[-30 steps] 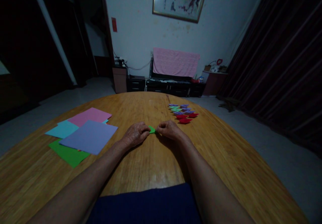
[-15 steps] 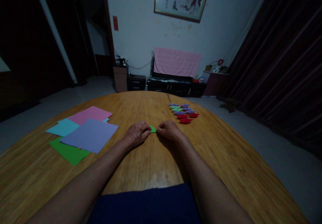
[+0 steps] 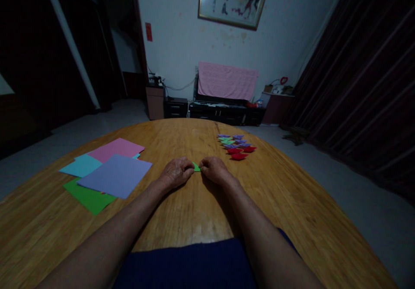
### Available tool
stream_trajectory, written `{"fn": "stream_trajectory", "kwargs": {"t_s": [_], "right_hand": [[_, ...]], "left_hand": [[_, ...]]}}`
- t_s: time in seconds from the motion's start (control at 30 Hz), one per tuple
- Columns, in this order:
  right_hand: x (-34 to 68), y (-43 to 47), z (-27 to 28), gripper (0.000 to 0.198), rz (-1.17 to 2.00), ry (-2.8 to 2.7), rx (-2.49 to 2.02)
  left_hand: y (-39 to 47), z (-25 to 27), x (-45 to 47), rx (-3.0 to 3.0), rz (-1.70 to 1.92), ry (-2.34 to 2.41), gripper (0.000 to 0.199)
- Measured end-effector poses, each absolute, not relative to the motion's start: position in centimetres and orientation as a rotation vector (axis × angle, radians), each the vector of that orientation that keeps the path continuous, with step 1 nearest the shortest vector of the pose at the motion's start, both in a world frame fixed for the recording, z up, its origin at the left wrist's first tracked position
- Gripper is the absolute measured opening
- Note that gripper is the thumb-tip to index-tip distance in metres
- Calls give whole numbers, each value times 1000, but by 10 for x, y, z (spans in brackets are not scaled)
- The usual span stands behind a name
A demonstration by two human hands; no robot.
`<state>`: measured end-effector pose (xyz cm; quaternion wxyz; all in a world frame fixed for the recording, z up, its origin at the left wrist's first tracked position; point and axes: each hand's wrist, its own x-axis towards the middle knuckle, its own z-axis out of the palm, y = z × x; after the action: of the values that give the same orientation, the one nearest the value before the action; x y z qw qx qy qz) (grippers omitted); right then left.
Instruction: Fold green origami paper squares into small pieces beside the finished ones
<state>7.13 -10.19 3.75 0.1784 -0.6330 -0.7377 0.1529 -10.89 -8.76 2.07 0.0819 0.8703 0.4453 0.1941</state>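
A small folded piece of green paper [image 3: 196, 167] lies at the middle of the table, mostly covered by my fingers. My left hand [image 3: 177, 170] pinches its left end, fingers curled and resting on the wood. From the other side my right hand [image 3: 214, 169] grips the right end between thumb and fingers. Only a narrow green triangle shows in the gap between the two hands. Beyond my right hand stand several small folded paper boats, among them a red paper boat [image 3: 239, 156].
Loose square sheets overlap on the left: a purple sheet [image 3: 116, 175], a pink sheet [image 3: 116, 148], a light blue sheet [image 3: 79, 166] and a green sheet [image 3: 89, 197]. The round wooden table [image 3: 181, 219] curves away at both sides. Past it is a low black cabinet [image 3: 215, 112].
My right hand has shifted slightly left, closer to my left hand, so a bit less green paper shows. My left hand stays in place.
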Motion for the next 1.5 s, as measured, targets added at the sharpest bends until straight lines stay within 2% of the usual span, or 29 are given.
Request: {"fn": "stream_trajectory", "kwargs": {"t_s": [0.17,0.33,0.57,1.2,1.5], "right_hand": [[69,-108,41,32,316,-2185,-1741],[63,-119,46,24,346,-2124,-1785],[55,-120,39,24,259,-2016,-1873],[55,-115,44,22,367,-1980,-1935],[61,-104,41,13,502,-1898,-1933]], "left_hand": [[-85,23,-110,2580,568,1307,25],[-83,25,-116,2514,572,1299,27],[-87,29,-113,2507,541,1362,27],[-90,34,-105,2413,498,1466,26],[-91,45,-102,2335,422,1529,21]]}}
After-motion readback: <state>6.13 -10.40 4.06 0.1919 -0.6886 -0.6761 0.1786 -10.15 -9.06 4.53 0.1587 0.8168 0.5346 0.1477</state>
